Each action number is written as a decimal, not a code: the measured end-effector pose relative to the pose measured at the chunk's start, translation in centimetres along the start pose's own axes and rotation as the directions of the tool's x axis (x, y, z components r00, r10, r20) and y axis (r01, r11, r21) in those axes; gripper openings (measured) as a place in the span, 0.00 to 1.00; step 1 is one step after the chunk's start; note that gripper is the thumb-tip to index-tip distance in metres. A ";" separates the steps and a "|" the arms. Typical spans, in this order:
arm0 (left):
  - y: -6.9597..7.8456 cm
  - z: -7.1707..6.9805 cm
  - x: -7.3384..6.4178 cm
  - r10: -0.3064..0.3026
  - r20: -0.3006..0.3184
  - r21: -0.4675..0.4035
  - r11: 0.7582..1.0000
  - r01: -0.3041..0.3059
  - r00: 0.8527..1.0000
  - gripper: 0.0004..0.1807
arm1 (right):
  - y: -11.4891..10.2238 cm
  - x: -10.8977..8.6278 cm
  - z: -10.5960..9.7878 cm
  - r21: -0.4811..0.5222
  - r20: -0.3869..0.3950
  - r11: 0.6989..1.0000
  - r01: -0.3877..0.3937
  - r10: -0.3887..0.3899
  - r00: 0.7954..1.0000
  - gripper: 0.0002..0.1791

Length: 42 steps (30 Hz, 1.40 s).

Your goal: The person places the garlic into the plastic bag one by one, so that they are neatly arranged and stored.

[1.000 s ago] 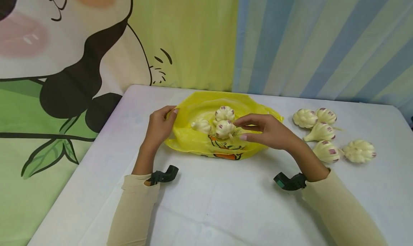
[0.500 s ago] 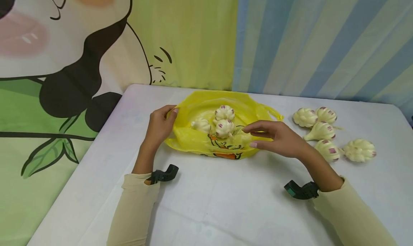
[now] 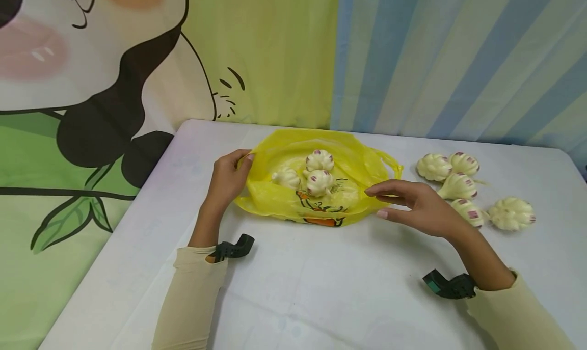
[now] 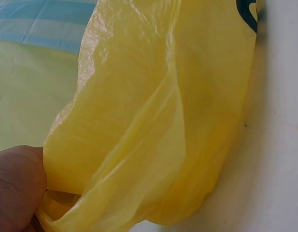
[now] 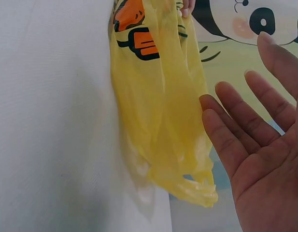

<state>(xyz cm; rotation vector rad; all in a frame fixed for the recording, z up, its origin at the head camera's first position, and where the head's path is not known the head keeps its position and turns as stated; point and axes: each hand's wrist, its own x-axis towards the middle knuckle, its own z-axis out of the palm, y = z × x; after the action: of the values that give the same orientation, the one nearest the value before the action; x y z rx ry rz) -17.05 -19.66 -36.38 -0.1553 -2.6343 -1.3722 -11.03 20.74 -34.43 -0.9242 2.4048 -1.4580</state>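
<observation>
A yellow plastic bag (image 3: 266, 202) lies on its side on the table, its mouth facing up and three garlic bulbs visible in it, one a white bulb (image 3: 286, 178) at the left, another a purple-marked bulb (image 3: 319, 183) in front. My left hand (image 3: 228, 179) pinches the bag's left edge between thumb and fingers; the left wrist view shows the thumb against the yellow film (image 4: 124, 121). Over the bag's right end hovers my right hand (image 3: 419, 207), fingers relaxed and holding nothing. In the right wrist view its fingers (image 5: 245, 113) are spread beside the bag.
Several loose garlic bulbs lie to the right of the bag, among them a round bulb (image 3: 511, 214) farthest right and one bulb (image 3: 433, 167) at the back. The white table (image 3: 298, 289) ends at a panda-print and striped curtain (image 3: 390, 59).
My right hand has drawn away from the garlic in the bag, moving right and toward me to the bag's right end. The left hand keeps its hold on the bag's edge.
</observation>
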 end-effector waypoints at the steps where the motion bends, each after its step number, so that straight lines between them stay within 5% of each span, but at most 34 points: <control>1: 0.0 0.0 0.0 -0.001 0.000 -0.001 1.000 0.001 1.000 0.19 | 0.0 -0.3 0.0 -0.005 -0.005 1.000 0.002 -0.002 1.000 0.23; 18: -0.1 0.1 0.0 0.008 -0.001 0.004 1.000 -0.008 1.000 0.20 | 0.3 -4.5 -1.9 0.017 -0.108 0.999 0.051 -0.049 0.993 0.26; 26: 0.1 0.0 -0.1 0.007 -0.002 -0.005 1.000 -0.007 1.000 0.19 | 0.3 -6.5 -3.3 -0.061 -0.193 0.996 -0.065 0.052 0.980 0.25; 33: -0.1 0.0 -0.1 0.004 0.005 -0.002 1.000 -0.004 1.000 0.20 | 0.6 -8.0 -4.5 -0.082 -0.232 0.996 -0.039 0.019 0.973 0.26; 42: 0.0 0.0 -0.2 0.002 0.008 -0.002 1.000 -0.002 1.000 0.20 | 1.5 -9.6 -6.0 -0.179 -0.353 0.978 -0.108 0.039 0.935 0.25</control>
<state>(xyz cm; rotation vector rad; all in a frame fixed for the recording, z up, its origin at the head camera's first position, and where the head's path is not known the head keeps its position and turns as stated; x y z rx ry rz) -16.89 -19.61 -36.40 -0.1642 -2.6382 -1.3763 -6.77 31.34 -34.26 -0.6444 2.8466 -1.4838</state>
